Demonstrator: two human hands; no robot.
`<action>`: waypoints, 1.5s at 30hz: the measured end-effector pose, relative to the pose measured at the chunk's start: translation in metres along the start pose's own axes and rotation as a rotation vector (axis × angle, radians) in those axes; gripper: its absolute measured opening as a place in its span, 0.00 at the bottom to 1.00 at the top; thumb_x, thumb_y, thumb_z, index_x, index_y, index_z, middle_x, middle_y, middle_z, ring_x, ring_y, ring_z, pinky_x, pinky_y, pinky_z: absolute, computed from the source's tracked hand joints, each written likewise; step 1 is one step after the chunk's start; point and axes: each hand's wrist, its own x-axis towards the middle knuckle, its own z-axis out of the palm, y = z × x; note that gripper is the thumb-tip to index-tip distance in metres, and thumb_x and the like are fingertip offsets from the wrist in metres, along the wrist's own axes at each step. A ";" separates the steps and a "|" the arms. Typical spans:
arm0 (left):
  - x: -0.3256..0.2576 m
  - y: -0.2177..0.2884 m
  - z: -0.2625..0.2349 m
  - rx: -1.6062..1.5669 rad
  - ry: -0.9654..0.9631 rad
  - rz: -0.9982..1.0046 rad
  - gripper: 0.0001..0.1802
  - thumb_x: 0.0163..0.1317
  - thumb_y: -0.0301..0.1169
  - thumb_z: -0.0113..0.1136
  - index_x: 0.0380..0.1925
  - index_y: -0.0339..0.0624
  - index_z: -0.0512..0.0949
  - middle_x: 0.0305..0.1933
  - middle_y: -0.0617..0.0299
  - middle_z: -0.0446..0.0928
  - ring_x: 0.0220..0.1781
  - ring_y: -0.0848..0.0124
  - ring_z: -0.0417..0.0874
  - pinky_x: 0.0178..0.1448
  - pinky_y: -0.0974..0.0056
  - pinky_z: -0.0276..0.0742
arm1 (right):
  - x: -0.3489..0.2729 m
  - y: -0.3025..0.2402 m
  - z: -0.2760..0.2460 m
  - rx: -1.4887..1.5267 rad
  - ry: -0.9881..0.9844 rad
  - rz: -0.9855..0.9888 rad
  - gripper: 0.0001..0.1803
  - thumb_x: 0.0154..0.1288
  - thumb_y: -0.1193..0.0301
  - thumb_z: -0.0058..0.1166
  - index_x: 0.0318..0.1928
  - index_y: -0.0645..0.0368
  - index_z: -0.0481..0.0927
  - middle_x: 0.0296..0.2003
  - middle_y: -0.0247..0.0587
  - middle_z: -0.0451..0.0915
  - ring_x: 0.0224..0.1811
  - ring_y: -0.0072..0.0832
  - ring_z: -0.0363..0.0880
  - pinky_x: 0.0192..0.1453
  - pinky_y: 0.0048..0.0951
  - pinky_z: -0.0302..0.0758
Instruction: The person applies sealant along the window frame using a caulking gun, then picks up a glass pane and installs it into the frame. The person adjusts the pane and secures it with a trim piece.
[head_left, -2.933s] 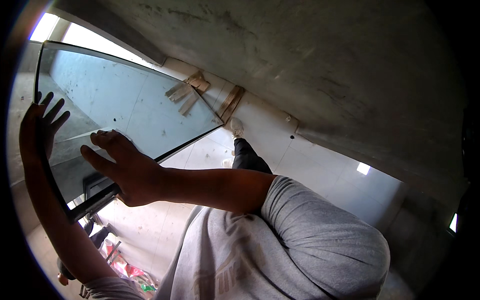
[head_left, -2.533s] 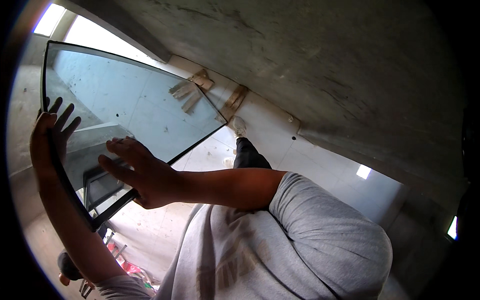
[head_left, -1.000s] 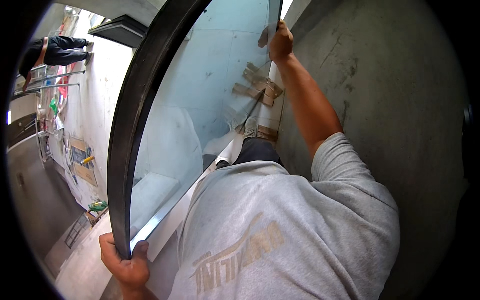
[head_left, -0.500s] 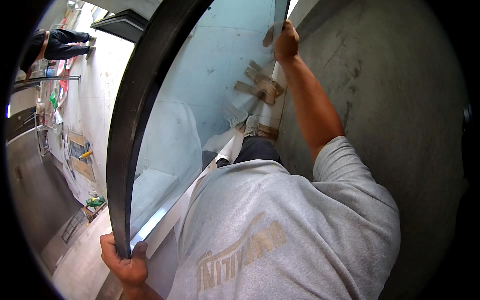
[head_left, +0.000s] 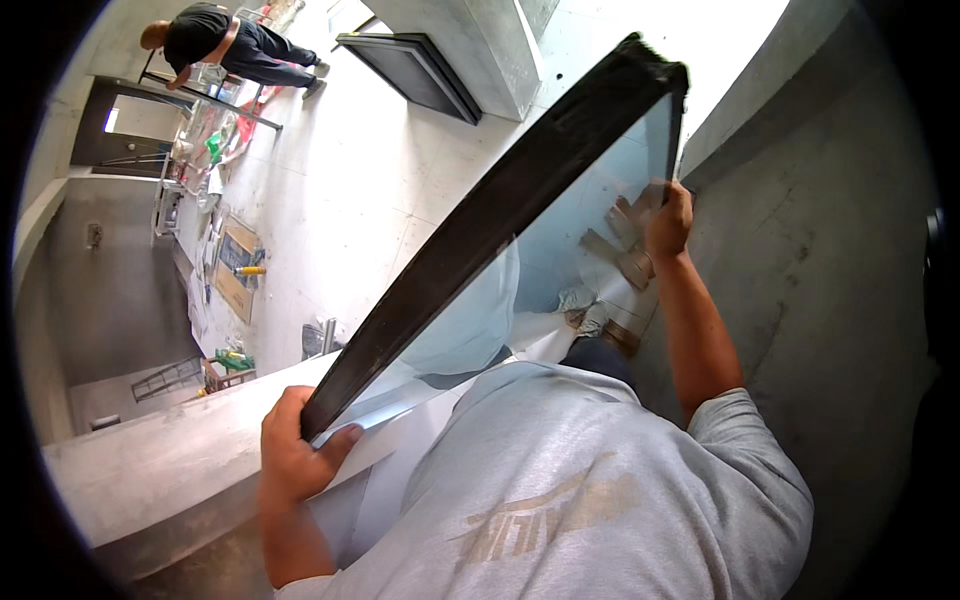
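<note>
A large glass pane [head_left: 560, 255] with a thick black edge [head_left: 490, 220] stands tilted in front of me, held between both hands. My left hand [head_left: 300, 445] grips its near left corner, thumb on the glass side and fingers round the black edge. At the far right side, my right hand [head_left: 668, 222] is closed round the pane's other edge; its reflection shows in the glass. Through the glass appear pieces of brown cardboard [head_left: 625, 258] on the floor and my shoe [head_left: 593, 320].
A grey wall [head_left: 800, 230] rises close on my right. A pale ledge [head_left: 180, 460] runs along the left. Another dark-framed panel [head_left: 415, 75] leans by a pillar [head_left: 480, 50]. Far left, a person [head_left: 235, 45] bends beside a metal frame, near cardboard [head_left: 237, 270] and scattered materials.
The pane's black edge has swung to the right and its far corner has come into view. Both hands have shifted right in the picture, still gripping. More floor shows at left.
</note>
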 end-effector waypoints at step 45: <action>0.145 -0.335 -0.044 -0.234 0.783 0.162 0.49 0.75 0.66 0.34 0.59 0.20 0.72 0.62 0.37 0.74 0.61 0.51 0.74 0.72 0.53 0.63 | -0.265 0.193 0.018 -1.165 -0.054 -0.343 0.31 0.58 0.60 0.72 0.61 0.50 0.80 0.58 0.43 0.80 0.64 0.44 0.74 0.70 0.45 0.68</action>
